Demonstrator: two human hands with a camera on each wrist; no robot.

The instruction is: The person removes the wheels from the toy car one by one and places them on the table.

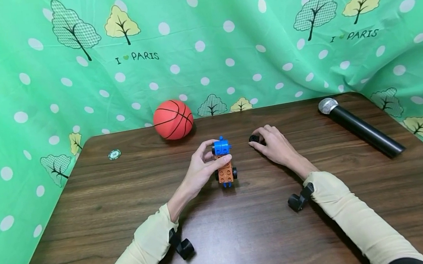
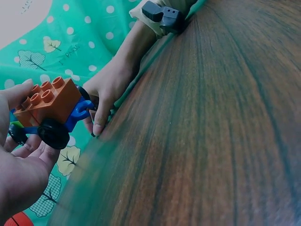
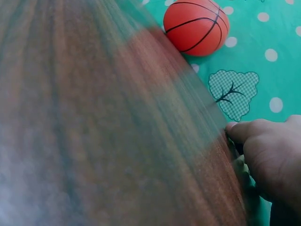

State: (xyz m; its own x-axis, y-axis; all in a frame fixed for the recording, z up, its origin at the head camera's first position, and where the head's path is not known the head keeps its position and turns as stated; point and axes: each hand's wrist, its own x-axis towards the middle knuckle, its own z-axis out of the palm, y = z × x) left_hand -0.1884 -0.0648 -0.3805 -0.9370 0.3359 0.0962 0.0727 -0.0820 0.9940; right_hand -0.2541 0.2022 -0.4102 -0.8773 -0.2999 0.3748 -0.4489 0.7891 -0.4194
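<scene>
In the head view, my left hand grips a toy block car between thumb and fingers, above the table. The car has an orange studded body, blue parts at both ends and black wheels. A bare blue stub pokes out at its upper right in the head view. To the right of it, my right hand pinches a small round black piece, apparently a toy wheel, at the tabletop. In the right wrist view that piece is mostly hidden behind my right hand.
A red toy basketball sits at the back edge of the brown wooden table. A poker chip lies at the back left. At the back right lies a black microphone. Green printed cloth hangs behind the table.
</scene>
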